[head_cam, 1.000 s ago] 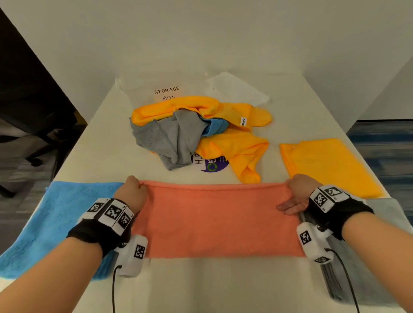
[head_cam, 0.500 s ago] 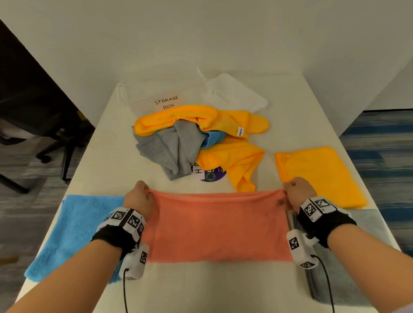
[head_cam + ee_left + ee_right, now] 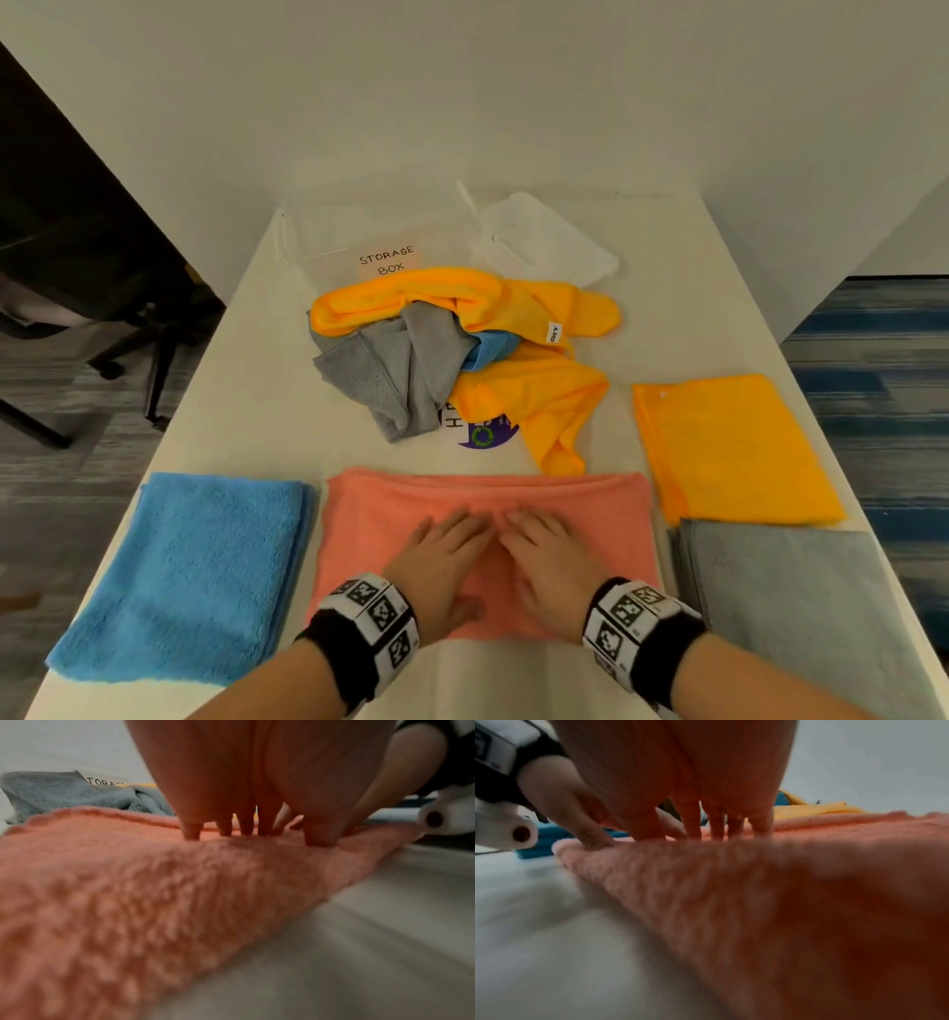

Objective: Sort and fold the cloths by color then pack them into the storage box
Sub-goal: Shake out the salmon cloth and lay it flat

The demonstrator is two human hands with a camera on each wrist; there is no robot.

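A coral cloth [image 3: 369, 524] lies folded flat near the table's front edge. My left hand [image 3: 445, 557] and right hand [image 3: 549, 557] press side by side on its middle, fingers straight. The left wrist view shows the left fingers [image 3: 191, 830] flat on the coral cloth [image 3: 102, 892]; the right wrist view shows the right fingers [image 3: 759, 825] on the coral cloth [image 3: 808, 882]. A folded blue cloth [image 3: 195, 575] lies to the left. To the right are a folded yellow cloth [image 3: 729, 452] and a folded grey cloth [image 3: 801, 606]. The clear storage box [image 3: 334, 241] stands at the back.
A heap of yellow [image 3: 534, 395], grey [image 3: 390, 375] and blue [image 3: 490, 349] cloths lies mid-table in front of the box. The box's clear lid [image 3: 544, 241] sits beside it at the back right. An office chair [image 3: 102, 288] stands off the table's left side.
Both hands let go of the coral cloth's far corners and came together at its middle, now pressing flat. The cloth lies folded with its far edge settled on the table.
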